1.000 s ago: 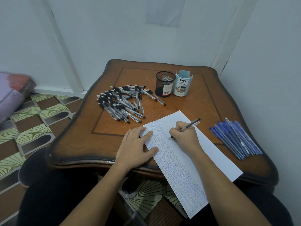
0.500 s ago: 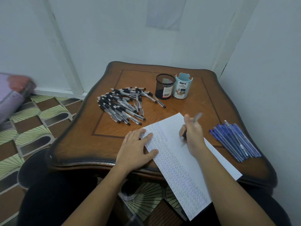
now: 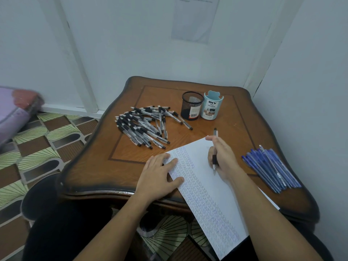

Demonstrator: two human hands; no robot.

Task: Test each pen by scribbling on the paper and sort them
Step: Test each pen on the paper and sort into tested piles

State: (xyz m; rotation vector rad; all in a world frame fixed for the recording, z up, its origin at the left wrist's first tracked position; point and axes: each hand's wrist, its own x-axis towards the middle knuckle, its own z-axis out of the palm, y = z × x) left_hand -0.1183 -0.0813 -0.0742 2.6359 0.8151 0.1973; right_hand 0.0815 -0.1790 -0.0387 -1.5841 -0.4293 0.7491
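- On a carved wooden table (image 3: 98, 172) pushed into a corner of white walls (image 3: 150, 44), one sheet of paper (image 3: 211, 200) lies at a slant, and its near end hangs past the table's front edge.
- Small scribbles fill a band along the sheet's left side, while the strip to the right is blank.
- One pale notice (image 3: 194, 19) hangs on the back wall.
- Patterned brown and green tiles (image 3: 37, 147) cover the floor, and a blurred purple and pink bundle (image 3: 13, 113) lies at far left.
- Left hand (image 3: 156, 176) lies flat with spread fingers, pressing the sheet's left edge.
- Right hand (image 3: 223, 159) grips one black-grip pen (image 3: 215, 133) over the blank strip, with the tip pointing back toward the person. I cannot tell whether the tip touches the paper.
- Two holders stand side by side at the back: a black mesh cup (image 3: 192, 106) and a light blue desk organizer (image 3: 211, 107).
- A loose heap of black-grip pens (image 3: 143, 127) lies at back left, too many and too overlapped to count exactly.
- A bundle of blue pens (image 3: 271, 168) lies at the right edge, again more than can be counted.
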